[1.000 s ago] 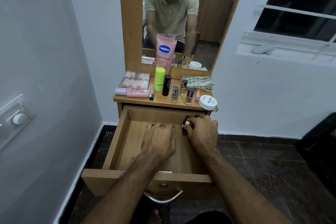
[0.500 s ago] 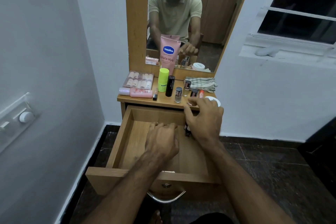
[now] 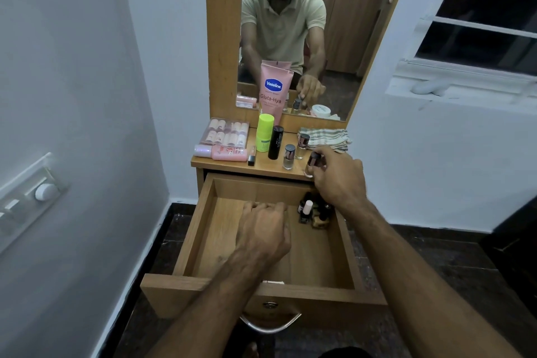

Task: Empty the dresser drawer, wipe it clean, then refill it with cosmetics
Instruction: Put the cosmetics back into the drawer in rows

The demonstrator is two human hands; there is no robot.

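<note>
The right hand [image 3: 337,177] reaches over the front right edge of the dresser worktop [image 3: 261,167], and its grip is closed on a small nail polish bottle [image 3: 313,163]: fingertips pinch the dark cap from above while the clear glass base sits on or just above the wood, which of the two I cannot tell. The bottle stands upright, right at the worktop's front edge, above the back right corner of the open drawer [image 3: 261,285].

The left hand [image 3: 266,229] lies inside the drawer, knuckles up, fingers curled down toward the bare wooden bottom near the middle; whether its grip holds anything is hidden under the hand. Just beside it to the right, in the drawer's back right corner, a small cluster of nail polish bottles [image 3: 312,212] stands close together, one with a pale pink cap, the others dark.

On the worktop, two more glass bottles [image 3: 289,157] stand just left of the pinched one. Further left are a black tube [image 3: 275,142], a lime-green stick [image 3: 265,136], a pink bottle lying on its side [image 3: 229,153] and a clear box of small pink items [image 3: 225,134]. A tall pink lotion tube [image 3: 273,90] leans against the mirror [image 3: 334,23], and a folded checked cloth [image 3: 325,136] lies at the back right, near the right hand
</note>
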